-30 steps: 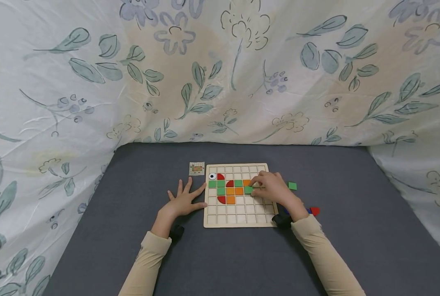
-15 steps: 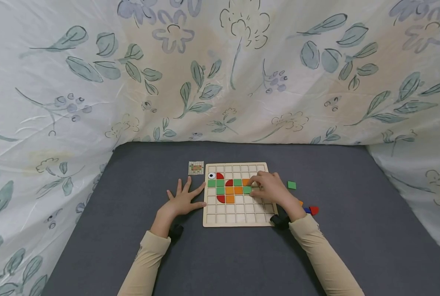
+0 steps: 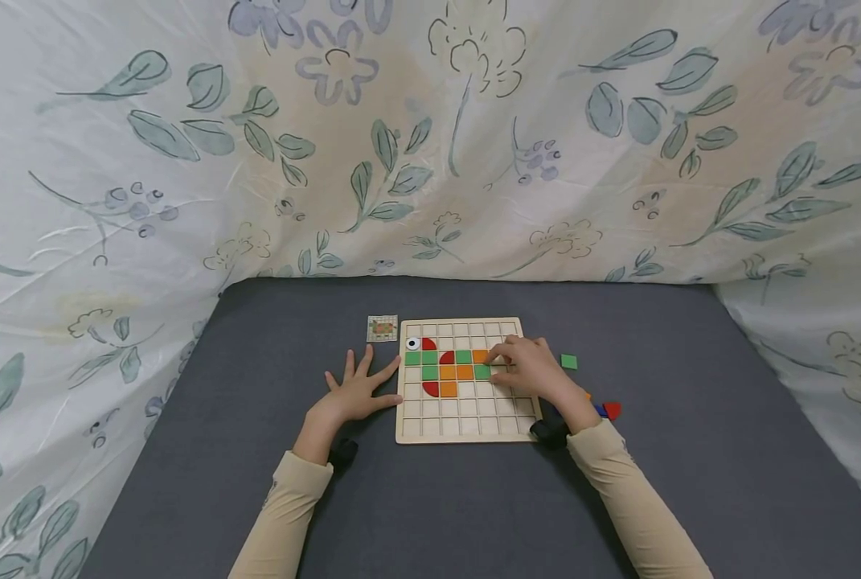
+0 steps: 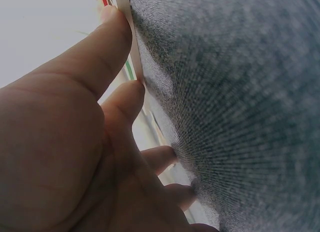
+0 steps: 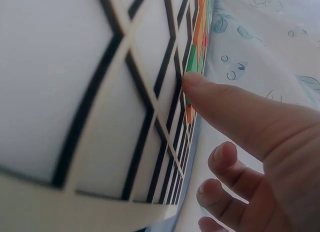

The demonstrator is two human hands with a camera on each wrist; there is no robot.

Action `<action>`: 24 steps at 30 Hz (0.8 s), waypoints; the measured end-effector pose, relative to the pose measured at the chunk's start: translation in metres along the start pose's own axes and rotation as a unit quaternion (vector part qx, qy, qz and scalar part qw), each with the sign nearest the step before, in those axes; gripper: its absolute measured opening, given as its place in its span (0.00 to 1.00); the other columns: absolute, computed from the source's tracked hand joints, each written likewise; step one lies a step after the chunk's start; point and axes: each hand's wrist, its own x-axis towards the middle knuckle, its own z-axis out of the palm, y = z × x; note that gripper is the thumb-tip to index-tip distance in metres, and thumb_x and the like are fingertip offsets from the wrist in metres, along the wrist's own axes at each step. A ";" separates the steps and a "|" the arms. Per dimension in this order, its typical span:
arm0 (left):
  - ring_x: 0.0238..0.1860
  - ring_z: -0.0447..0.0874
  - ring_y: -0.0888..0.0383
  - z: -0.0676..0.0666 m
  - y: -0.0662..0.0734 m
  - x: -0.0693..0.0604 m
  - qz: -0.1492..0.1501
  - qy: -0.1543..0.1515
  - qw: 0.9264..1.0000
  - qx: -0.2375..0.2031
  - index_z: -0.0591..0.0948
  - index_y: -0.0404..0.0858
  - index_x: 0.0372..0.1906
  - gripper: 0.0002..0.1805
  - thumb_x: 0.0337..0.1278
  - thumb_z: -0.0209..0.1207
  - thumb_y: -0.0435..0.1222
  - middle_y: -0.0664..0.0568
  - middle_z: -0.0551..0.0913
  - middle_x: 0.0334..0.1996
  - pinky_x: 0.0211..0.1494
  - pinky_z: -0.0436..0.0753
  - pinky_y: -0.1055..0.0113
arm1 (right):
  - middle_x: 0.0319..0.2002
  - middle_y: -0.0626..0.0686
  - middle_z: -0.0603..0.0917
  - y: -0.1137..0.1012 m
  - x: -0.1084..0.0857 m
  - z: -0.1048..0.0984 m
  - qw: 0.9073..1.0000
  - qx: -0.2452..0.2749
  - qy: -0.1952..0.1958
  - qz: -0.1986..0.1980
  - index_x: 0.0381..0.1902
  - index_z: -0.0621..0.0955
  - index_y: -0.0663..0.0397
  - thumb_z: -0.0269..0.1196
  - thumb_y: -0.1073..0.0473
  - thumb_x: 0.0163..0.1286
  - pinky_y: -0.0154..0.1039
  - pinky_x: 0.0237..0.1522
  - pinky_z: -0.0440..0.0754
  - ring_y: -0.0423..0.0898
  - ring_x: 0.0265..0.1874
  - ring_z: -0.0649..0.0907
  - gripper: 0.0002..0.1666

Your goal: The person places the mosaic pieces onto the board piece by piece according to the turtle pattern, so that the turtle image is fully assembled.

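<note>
A wooden grid board (image 3: 466, 431) lies flat on the dark cloth, with green, orange and red tiles and a round eye piece (image 3: 412, 344) in its upper left cells. My left hand (image 3: 350, 399) is spread at the board's left edge; thumb and index fingertips touch that edge in the left wrist view. Over the board, my right hand (image 3: 534, 370) pinches a green tile (image 3: 481, 372) set in a cell beneath an orange tile (image 3: 479, 355). In the right wrist view the thumb (image 5: 200, 84) rests against this tile; the index fingertip is hidden there.
A small picture card (image 3: 383, 328) lies beyond the board's upper left corner. Right of the board are a loose green tile (image 3: 568, 362), a red piece (image 3: 612, 411), and blue and orange pieces partly hidden by the right wrist. A floral curtain (image 3: 517, 201) hangs behind.
Both hands stay almost still, the right fingers at the same green tile. The whole head view shifts slightly, and an orange piece shows beside the right wrist.
</note>
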 end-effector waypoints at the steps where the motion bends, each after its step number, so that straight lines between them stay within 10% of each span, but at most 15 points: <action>1: 0.70 0.22 0.34 0.000 0.000 -0.001 0.001 0.001 1.000 -0.001 0.53 0.55 0.72 0.39 0.58 0.54 0.56 0.39 0.34 0.73 0.58 0.30 0.26 | 0.28 0.46 0.75 0.001 -0.001 0.000 1.000 0.004 0.000 0.002 0.40 0.84 0.43 0.70 0.51 0.54 0.44 0.34 0.56 0.40 0.27 0.69 0.14; 24: 0.70 0.22 0.34 0.002 -0.002 0.002 0.005 0.005 1.000 -0.001 0.53 0.55 0.72 0.40 0.57 0.54 0.57 0.38 0.34 0.73 0.58 0.30 0.26 | 0.27 0.50 0.73 0.045 -0.029 -0.030 0.997 -0.005 0.011 0.071 0.43 0.84 0.44 0.68 0.51 0.57 0.46 0.35 0.52 0.43 0.25 0.67 0.15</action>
